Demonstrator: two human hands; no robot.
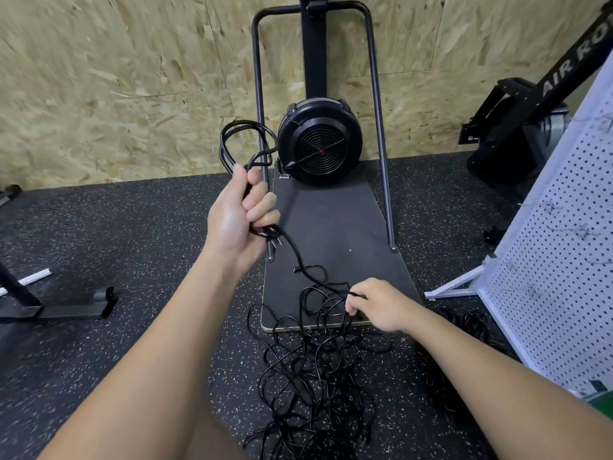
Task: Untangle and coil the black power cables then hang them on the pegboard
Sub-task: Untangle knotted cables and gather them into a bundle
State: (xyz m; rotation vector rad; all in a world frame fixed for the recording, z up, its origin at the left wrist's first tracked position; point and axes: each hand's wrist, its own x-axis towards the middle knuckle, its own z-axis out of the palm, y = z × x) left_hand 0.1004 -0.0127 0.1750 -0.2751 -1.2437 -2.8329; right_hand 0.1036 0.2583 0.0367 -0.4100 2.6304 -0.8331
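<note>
A small coil of black cable is held up in the left hand, in front of the fan machine. The fingers of this hand are curled tightly round the gathered loops, and a plug is seen just below the fist. Only a few loops are made, so the coiling of this cable is judged to be at its beginning.

From the fist one strand runs down over the platform of the fan machine to the right hand, which is at the near edge of that platform. The strand is pinched between the fingers there, as it seems; the exact hold is partly hidden.

Most of the work is left. A large tangle of black cables lies on the floor, from the near edge of the platform towards the person, and many loops are crossed in it. How many cables are in it cannot be told. More dark cable is seen on the floor to the right of the platform, beside the pegboard; whether it is already coiled cannot be told.

The pegboard stands to the right of the fan machine. Some thin wire hooks are seen on it, but no coil is seen hanging there. Hanging is therefore not yet started, as far as is shown.
</note>
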